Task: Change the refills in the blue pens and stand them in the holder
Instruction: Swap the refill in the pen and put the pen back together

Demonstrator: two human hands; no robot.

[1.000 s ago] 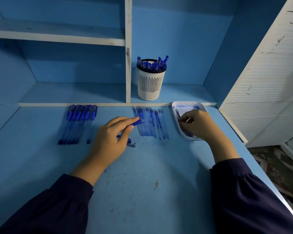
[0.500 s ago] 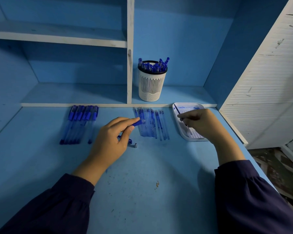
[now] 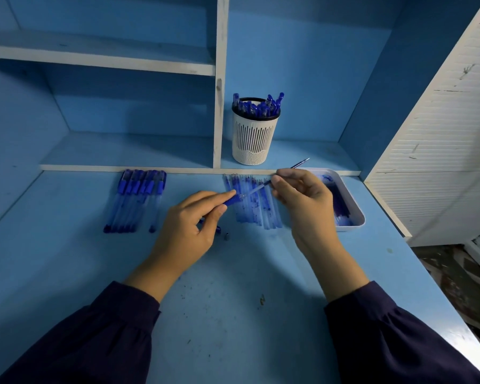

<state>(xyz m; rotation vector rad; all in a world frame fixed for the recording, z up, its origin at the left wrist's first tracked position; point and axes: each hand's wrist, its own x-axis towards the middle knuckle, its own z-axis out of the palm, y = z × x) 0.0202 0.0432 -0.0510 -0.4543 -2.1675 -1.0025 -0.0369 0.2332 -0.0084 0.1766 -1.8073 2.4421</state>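
Left hand: we have the left hand (image 3: 189,225) raised just over the blue desk (image 3: 233,314), thumb and forefinger pinching a pen barrel (image 3: 232,200) by its blue grip, the other fingers curled beneath.
Right hand: the right hand (image 3: 302,203) is up too, thumb and fingertips clamped round a thin refill (image 3: 299,163), its metal point sticking out up and to the right past the knuckles.
Where they meet: the refill slants down to the left and its lower end reaches the open mouth of the barrel, right between the two hands. How far in it sits, we cannot tell.
Holder: the white slotted holder (image 3: 254,142) stands upright on the low shelf (image 3: 150,151) behind, just right of the white divider (image 3: 219,106), with blue pens (image 3: 258,108) standing in it.
Left row: a row of capped pens (image 3: 136,200) lies side by side on the desk, well left of the hands, up against the shelf edge.
Middle row: a row of clear, ink-flecked tubes (image 3: 250,212) lies on the desk under and behind the hands.
Tray: a white tray (image 3: 354,216) sits at the right, just beside the right hand, with dark blue refills (image 3: 340,206) lying in it.
Loose bits: a small metal tip (image 3: 226,236) lies on the desk just right of the left hand. A blue piece (image 3: 218,229) pokes out beneath that hand's fingers, and what it is we cannot tell.
Desk surface: we see it scuffed and speckled with ink.
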